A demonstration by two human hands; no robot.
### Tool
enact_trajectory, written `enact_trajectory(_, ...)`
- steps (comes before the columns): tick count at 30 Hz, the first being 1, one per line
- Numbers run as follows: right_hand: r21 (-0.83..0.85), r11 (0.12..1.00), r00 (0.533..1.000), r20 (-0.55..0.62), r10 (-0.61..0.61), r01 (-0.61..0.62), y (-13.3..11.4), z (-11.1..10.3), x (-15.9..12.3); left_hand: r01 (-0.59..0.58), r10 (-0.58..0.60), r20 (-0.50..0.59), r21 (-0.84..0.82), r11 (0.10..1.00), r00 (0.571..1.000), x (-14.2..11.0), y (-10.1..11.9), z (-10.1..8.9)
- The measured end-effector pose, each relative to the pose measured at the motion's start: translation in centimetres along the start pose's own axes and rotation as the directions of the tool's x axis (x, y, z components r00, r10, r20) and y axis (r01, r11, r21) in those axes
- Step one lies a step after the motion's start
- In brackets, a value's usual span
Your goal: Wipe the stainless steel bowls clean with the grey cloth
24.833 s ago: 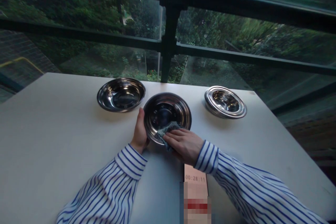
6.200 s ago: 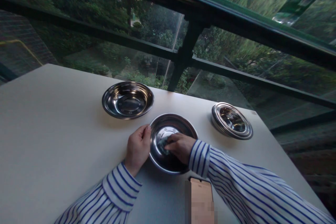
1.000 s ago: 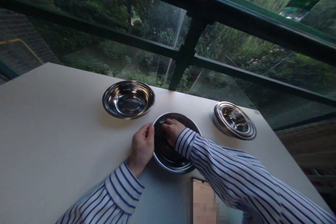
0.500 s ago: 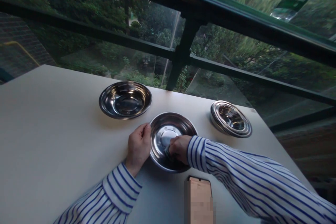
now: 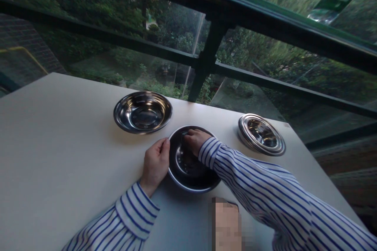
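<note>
A shiny steel bowl (image 5: 182, 176) sits in front of me on the white table. My left hand (image 5: 155, 164) is closed on its left rim, thumb on top and fingers curled beneath. My right hand (image 5: 196, 142) reaches inside the bowl, its curled fingers pressed to the far inner wall. The grey-green cloth seen under these fingers in earlier frames is almost wholly hidden by them now. Further back on the left rests another steel bowl (image 5: 143, 117). To the right is a stack of steel bowls (image 5: 262, 135), one nested in another.
A phone (image 5: 226, 223), partly blurred out, lies on the table (image 5: 73, 145) near my right forearm. Beyond the table's far edge stand a dark green metal frame (image 5: 209, 51) and glass panes. A green bottle (image 5: 338, 0) appears at top right, behind the rail.
Within the last second my right hand swept from the bowl's far side to its near right and back. My left hand keeps the rim. Much earlier, the bowl was tilted.
</note>
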State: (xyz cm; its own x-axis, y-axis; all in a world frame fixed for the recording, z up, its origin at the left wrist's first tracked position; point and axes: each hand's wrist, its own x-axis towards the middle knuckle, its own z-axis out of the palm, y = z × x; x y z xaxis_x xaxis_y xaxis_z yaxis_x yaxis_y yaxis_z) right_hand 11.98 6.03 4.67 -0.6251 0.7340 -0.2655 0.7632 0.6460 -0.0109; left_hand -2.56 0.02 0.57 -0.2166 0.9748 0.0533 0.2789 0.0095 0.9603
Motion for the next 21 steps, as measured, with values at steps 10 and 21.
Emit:
enact_trajectory(10, 0.006, 1.0, 0.965, 0.262, 0.013, -0.015, 0.2, 0.3, -3.5, 0.008, -0.005, -0.039, 0.085, 0.996, 0.999, -0.3, 0.4, 0.2)
enact_trajectory(21, 0.174, 0.982, 0.989, 0.112, -0.094, 0.073, -2.7, 1.4, -2.7, 0.0, 0.0, 0.0, 0.068, 0.998, 1.0, -0.3, 0.4, -0.1)
